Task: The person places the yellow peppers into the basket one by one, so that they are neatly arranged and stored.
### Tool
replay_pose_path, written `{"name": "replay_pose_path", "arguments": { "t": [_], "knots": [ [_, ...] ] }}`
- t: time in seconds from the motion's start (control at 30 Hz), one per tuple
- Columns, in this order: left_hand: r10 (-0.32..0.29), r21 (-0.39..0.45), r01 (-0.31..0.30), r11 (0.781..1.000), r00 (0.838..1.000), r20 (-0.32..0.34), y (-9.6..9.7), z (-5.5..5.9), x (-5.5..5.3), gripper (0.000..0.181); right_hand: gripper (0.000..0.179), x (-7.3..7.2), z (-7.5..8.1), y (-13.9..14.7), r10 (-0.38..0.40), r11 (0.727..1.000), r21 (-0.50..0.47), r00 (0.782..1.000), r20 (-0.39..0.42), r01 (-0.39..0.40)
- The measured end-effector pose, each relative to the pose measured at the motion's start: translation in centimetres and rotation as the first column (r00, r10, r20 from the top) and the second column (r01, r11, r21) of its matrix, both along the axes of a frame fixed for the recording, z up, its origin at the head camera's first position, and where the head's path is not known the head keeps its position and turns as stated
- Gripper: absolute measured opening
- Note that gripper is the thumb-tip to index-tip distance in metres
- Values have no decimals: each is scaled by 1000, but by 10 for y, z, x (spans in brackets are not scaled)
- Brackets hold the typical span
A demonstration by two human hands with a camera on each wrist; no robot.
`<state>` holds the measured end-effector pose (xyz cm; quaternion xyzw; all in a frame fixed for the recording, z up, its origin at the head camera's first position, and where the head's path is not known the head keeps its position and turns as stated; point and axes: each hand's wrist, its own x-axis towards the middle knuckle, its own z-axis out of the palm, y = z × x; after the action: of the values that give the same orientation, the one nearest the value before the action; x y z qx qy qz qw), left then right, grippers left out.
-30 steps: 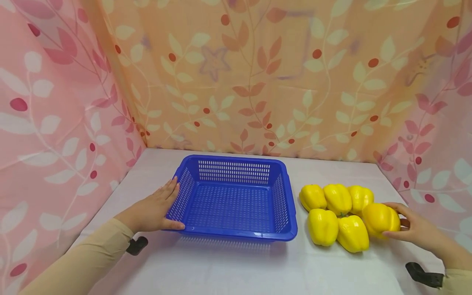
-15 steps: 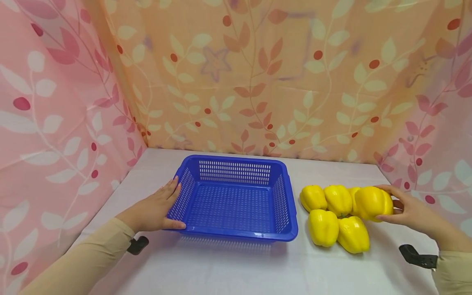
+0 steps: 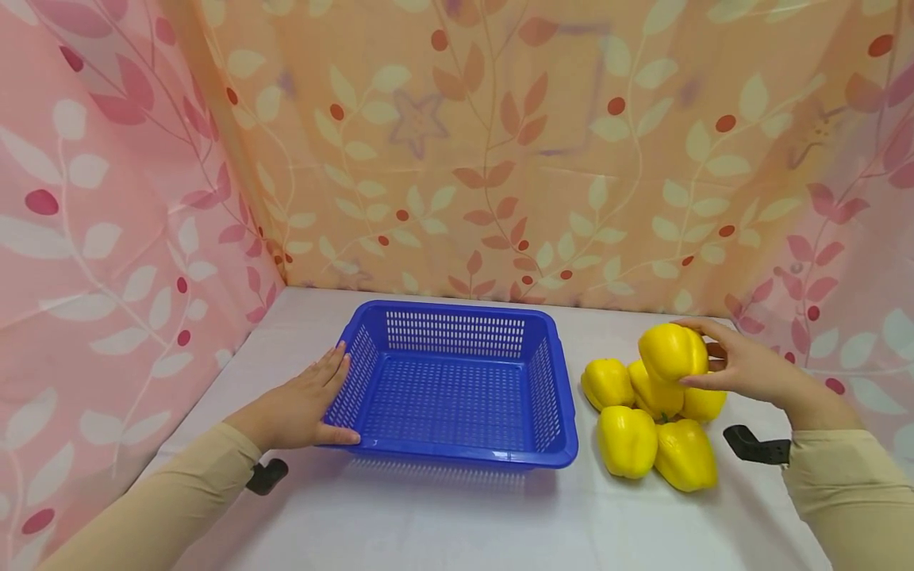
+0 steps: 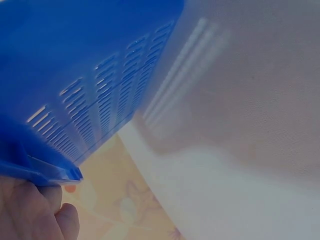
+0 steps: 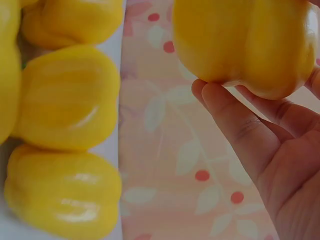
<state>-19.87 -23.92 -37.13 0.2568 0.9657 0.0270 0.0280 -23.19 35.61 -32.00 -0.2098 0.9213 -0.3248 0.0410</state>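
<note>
My right hand (image 3: pixel 746 365) holds up a yellow bell pepper (image 3: pixel 670 353), fingers and thumb around its right side. The pepper hangs above the back of a cluster and partly covers one pepper there. In the right wrist view, fingertips (image 5: pixel 215 95) touch the pepper's (image 5: pixel 245 45) surface. At the left, my left hand (image 3: pixel 300 400) rests on the rim of a blue plastic basket (image 3: pixel 464 456), fingers extended and thumb at the front corner. The left wrist view shows the basket's slotted wall (image 4: pixel 100 90) with part of the left hand (image 4: pixel 35 215) at its rim.
Several yellow peppers (image 3: pixel 627 442) lie close together on the white tabletop (image 3: pixel 457 523), just right of the basket. Floral curtains stand behind (image 3: pixel 493 159) and at both sides. A black wrist mount (image 3: pixel 757 448) sits by the right sleeve.
My right hand has lifted the pepper from the cluster's right side and moved it up and to the left over the back row. My left hand stays on the basket rim.
</note>
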Motion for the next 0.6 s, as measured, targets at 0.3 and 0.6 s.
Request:
{"name": "replay_pose_path", "arguments": {
  "t": [0.3,0.6],
  "knots": [
    [1,10,-1,1000,1000,5,1,3,3,120,76,-24,13,-34,24,999,-22,1000,15,-23],
    [10,11,-10,1000,1000,20,1,3,1,121,78,-40,29,-65,99,994,-40,995,20,-98]
  ]
}}
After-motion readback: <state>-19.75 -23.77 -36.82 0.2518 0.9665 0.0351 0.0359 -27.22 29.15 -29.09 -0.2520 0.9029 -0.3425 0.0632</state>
